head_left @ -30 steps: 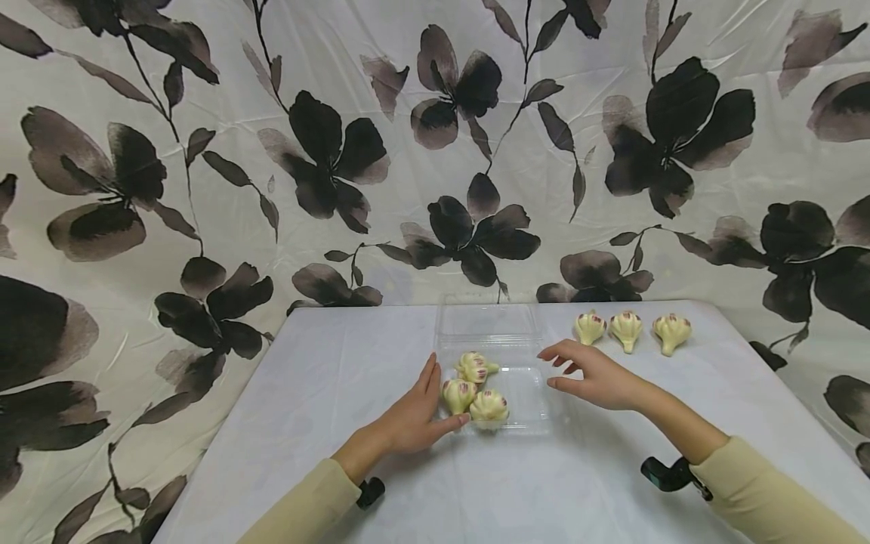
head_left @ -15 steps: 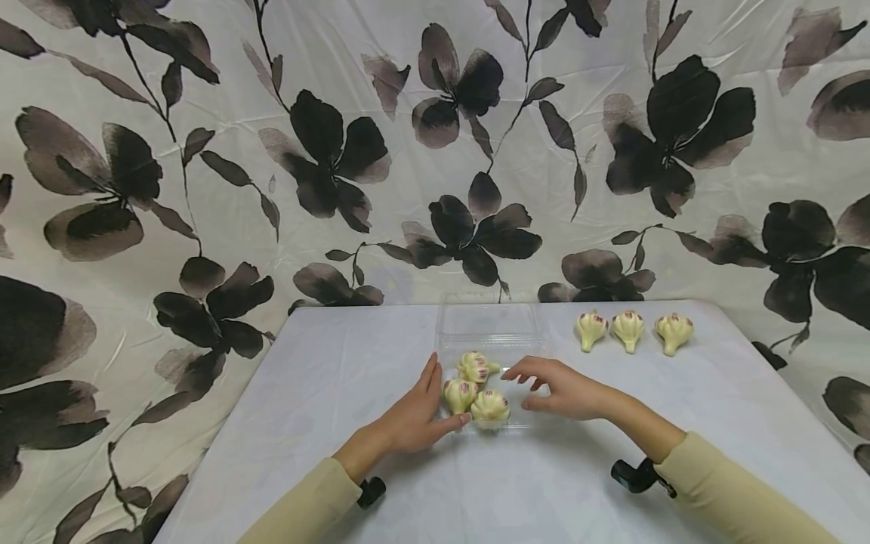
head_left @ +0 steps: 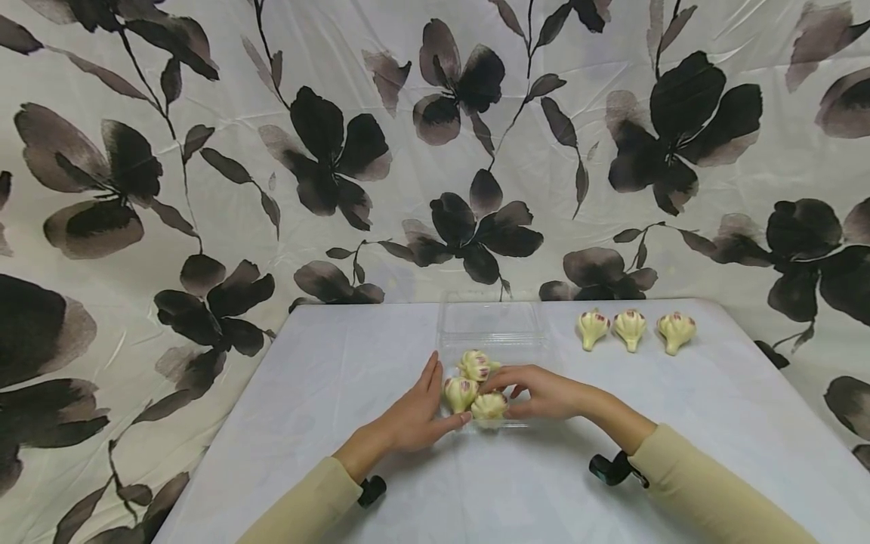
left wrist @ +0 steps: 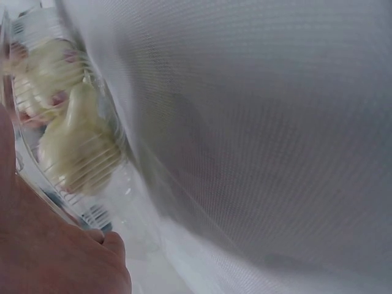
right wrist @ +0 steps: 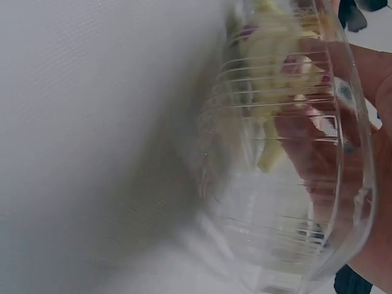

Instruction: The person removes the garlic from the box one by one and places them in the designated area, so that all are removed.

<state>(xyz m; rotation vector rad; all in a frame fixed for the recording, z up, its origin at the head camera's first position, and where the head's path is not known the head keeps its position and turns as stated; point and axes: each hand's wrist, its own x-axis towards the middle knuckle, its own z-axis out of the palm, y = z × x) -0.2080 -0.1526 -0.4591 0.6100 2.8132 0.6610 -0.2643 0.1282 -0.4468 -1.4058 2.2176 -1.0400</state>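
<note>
A clear plastic clamshell box (head_left: 492,317) lies with its lid folded back, and three garlic bulbs sit in its near half. My left hand (head_left: 416,417) rests along the box's left side, fingers straight and thumb at the front edge. My right hand (head_left: 544,393) reaches inside, fingers and thumb about the front garlic bulb (head_left: 488,406). Beside that one are a left bulb (head_left: 459,394) and a back bulb (head_left: 475,364). In the right wrist view the ribbed box wall (right wrist: 275,202) partly veils the fingers; through it in the left wrist view shows a garlic bulb (left wrist: 79,147).
Three more garlic bulbs stand in a row at the table's back right: one on the left (head_left: 593,329), one in the middle (head_left: 630,330), one on the right (head_left: 676,332). A white cloth covers the table (head_left: 326,363). Behind hangs a floral curtain (head_left: 381,45).
My right hand has moved left from beside the box, into it and onto the front garlic bulb. My left hand has stayed against the box's side.
</note>
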